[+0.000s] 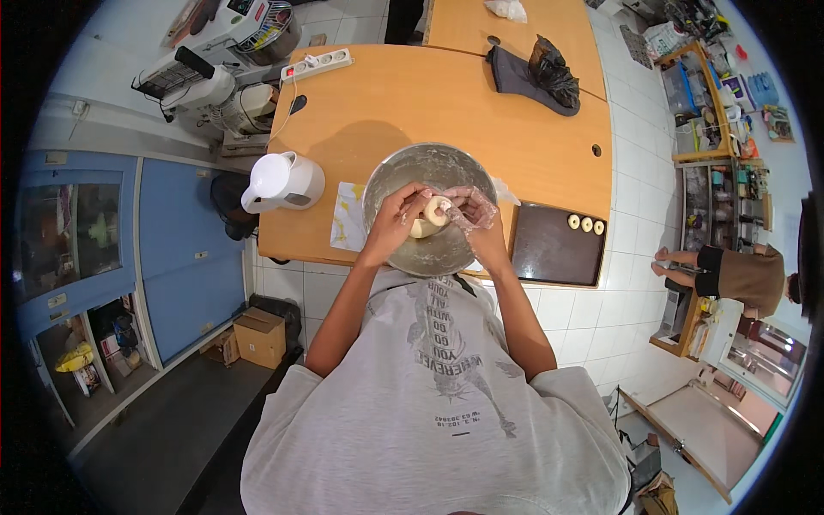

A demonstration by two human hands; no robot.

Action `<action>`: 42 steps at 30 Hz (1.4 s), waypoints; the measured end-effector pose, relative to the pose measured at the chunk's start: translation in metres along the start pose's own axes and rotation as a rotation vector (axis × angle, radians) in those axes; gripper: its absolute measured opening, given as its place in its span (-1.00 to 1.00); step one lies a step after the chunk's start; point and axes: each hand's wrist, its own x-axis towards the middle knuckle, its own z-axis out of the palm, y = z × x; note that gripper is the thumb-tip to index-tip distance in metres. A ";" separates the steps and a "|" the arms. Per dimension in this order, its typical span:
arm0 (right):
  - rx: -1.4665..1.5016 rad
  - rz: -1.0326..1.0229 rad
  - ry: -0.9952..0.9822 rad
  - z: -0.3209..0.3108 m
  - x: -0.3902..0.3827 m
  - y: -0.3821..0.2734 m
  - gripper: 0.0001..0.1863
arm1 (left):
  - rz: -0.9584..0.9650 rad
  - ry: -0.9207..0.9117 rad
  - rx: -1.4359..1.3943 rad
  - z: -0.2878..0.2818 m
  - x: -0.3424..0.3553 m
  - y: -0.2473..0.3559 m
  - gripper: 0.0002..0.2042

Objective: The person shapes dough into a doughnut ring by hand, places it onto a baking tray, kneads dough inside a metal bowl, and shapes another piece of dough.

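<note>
Between both hands, over a wide metal bowl (pixel 378 184), is a pale ring of dough (pixel 437 210). My left hand (pixel 399 221) closes its fingers on the ring's left side. My right hand (pixel 475 213), dusted with flour or dough, grips the ring's right side. Below them in the bowl lies another lump of dough (pixel 420 229), partly hidden by my left hand. To the right, a dark baking tray (pixel 554 245) bears several small dough rings (pixel 587 224) in a row near its upper right corner.
A white electric kettle (pixel 285 180) stands left of the bowl, beside a yellow-stained sheet (pixel 347 215). A power strip (pixel 317 64) lies at the table's far left. Dark cloth and a black plastic bag (pixel 552 73) lie far right. Another person (pixel 742 279) stands away at the right.
</note>
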 end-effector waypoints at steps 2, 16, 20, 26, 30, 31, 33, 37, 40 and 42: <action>0.028 -0.017 0.021 0.001 0.002 0.000 -0.84 | -0.025 0.013 -0.013 -0.001 0.001 -0.002 -0.70; 0.070 -0.005 0.046 -0.001 -0.001 0.003 -0.78 | -0.004 -0.066 -0.078 -0.001 -0.004 0.006 -0.76; 0.066 -0.037 0.018 -0.002 -0.001 0.005 -0.75 | -0.019 -0.049 -0.079 -0.002 -0.002 0.006 -0.75; 0.098 -0.040 -0.018 0.000 -0.003 0.006 -0.72 | -0.041 0.005 -0.018 0.002 -0.004 0.011 -0.78; 0.052 -0.047 -0.013 0.000 -0.004 0.005 -0.72 | -0.009 -0.014 0.075 0.001 -0.003 0.012 -0.78; 0.052 -0.047 -0.014 0.000 -0.004 0.003 -0.72 | -0.009 -0.014 0.075 0.001 -0.003 0.013 -0.78; 0.041 -0.063 -0.010 0.000 -0.004 0.000 -0.72 | -0.036 0.014 0.013 0.001 -0.003 0.015 -0.78; 0.021 -0.062 -0.024 -0.003 -0.002 0.006 -0.72 | -0.043 0.014 0.015 -0.002 -0.002 0.010 -0.78; -0.007 -0.092 -0.015 -0.003 -0.001 0.006 -0.70 | -0.059 -0.024 -0.004 -0.002 -0.003 0.012 -0.81; 0.003 -0.086 -0.017 -0.004 -0.002 0.003 -0.68 | -0.001 -0.107 -0.015 0.000 -0.005 0.013 -0.80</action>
